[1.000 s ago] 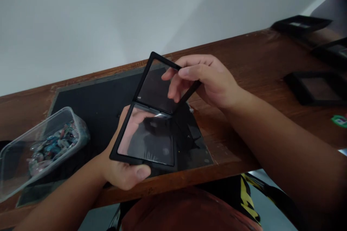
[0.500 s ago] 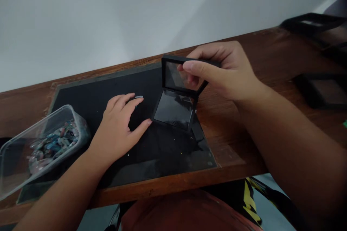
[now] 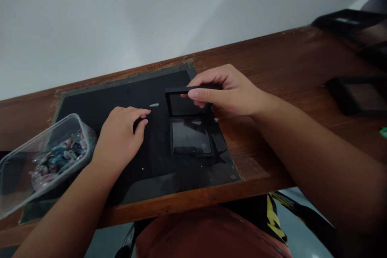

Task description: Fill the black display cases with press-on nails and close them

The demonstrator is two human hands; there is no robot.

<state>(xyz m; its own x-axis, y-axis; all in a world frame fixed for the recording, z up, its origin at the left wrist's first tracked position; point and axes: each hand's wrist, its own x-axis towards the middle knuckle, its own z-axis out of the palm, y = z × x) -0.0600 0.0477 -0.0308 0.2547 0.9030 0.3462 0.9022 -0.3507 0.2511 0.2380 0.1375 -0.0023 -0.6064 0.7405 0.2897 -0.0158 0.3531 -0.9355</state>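
My right hand (image 3: 225,88) pinches the upper half of a hinged black frame case (image 3: 173,104), thumb in front and fingers behind. The case stands partly unfolded, and its lower half with a clear film pane (image 3: 191,136) lies on the black mat (image 3: 127,92). To the left of the case, my left hand (image 3: 123,131) rests low over the mat, thumb and index fingertips slightly apart with nothing visible between them. Just beyond its index finger lies a small pale pointed piece (image 3: 154,105).
A clear plastic tub (image 3: 87,137) of small colourful glossy pieces (image 3: 60,159) stands left of my left arm. Several dark frames, among them a black frame (image 3: 335,94), lie at the right on the wooden table (image 3: 272,56). A pale wall rises behind.
My right hand has lowered the case leftward, its lower half now flat on the mat. My left hand has drawn back leftward, thumb and index closer together, uncovering the pale piece.
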